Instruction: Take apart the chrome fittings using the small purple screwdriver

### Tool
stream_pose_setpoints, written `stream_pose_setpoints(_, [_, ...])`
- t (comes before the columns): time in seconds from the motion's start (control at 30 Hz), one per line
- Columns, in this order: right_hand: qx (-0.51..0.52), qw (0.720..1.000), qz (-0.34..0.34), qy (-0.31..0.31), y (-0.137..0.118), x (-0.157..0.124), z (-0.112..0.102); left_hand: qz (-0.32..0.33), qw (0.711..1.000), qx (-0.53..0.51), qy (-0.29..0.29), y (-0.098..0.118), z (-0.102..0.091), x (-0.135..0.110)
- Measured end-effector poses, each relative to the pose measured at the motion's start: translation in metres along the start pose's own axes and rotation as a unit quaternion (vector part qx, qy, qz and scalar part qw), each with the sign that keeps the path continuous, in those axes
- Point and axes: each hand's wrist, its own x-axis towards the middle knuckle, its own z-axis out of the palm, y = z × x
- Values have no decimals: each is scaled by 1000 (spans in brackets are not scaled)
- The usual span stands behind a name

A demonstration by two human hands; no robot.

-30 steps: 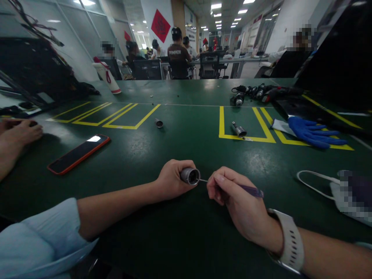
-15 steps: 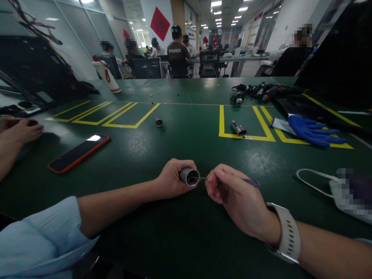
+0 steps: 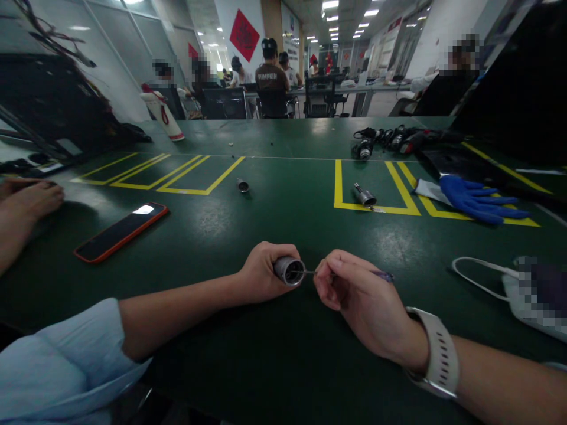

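Note:
My left hand (image 3: pixel 262 273) is wrapped round a grey metal cylinder (image 3: pixel 283 268), its hollow end turned to the right and toward me. In my right hand (image 3: pixel 354 292) is a slim screwdriver (image 3: pixel 383 275) with a purplish handle, pinched between thumb and fingers. Its thin shaft runs leftward into the cylinder's mouth; the tip is hard to make out inside. Beyond my hands, a small metal fitting (image 3: pixel 243 186) lies on the green table (image 3: pixel 212 224). Another metal part with a narrow stem (image 3: pixel 365 195) rests inside a yellow taped outline.
A red-cased phone (image 3: pixel 121 232) lies at left, near another person's hand (image 3: pixel 33 203). To the right are a blue glove (image 3: pixel 478 199), a white face mask (image 3: pixel 531 295) and dark cabled tools (image 3: pixel 398 139). A white cup-like container (image 3: pixel 163 113) stands at the far left.
Almost nothing differs. Both hands keep their grip, and the screwdriver's shaft stays in the cylinder's mouth, with only a very slight shift.

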Motion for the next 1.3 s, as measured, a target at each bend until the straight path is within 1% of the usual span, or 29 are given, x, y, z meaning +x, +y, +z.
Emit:
stream_pose_setpoints(0.07, [11, 1000, 10, -5, 0, 0, 1, 12, 1000, -9, -15, 1, 0, 0])
stream_pose_setpoints(0.13, [9, 1000, 4, 0, 1, 0, 1, 11, 1000, -8, -18, 1, -1, 1])
stream_pose_setpoints(0.2, [-9, 1000, -16, 16, 1, -1, 1, -14, 1000, 14, -8, 1, 0, 1])
stream_pose_setpoints(0.3, [-68, 996, -40, 36, 2, -2, 0, -59, 996, 66, 11, 0, 1, 1])
stream_pose_setpoints(0.37, [-95, 994, -43, 38, 2, -3, -1, -70, 994, 88, 16, -1, 2, 0])
stream_pose_setpoints(0.43, [-88, 995, -32, 35, 2, -2, -1, -68, 993, 91, 16, -1, 2, 0])
stream_pose_setpoints(0.6, [-23, 999, 0, 28, 0, 0, 0, -48, 998, 48, 6, -1, 1, -1])
stream_pose_setpoints(0.77, [-1, 1000, 9, 11, 0, -1, 0, -26, 999, -3, -31, -1, -3, 3])
stream_pose_setpoints(0.93, [3, 1000, -3, 16, 1, -1, 0, -24, 998, -43, -36, 0, -2, 5])
stream_pose_setpoints(1.1, [16, 1000, -5, 22, 1, -1, 0, -43, 996, -82, -18, 3, -1, 7])
stream_pose_setpoints(1.2, [9, 1000, -12, 22, 0, -2, 0, -41, 995, -85, -24, 3, -1, 7])
stream_pose_setpoints(1.3, [-5, 999, -33, 27, -2, -3, 1, -51, 995, -79, -18, 3, 0, 6])
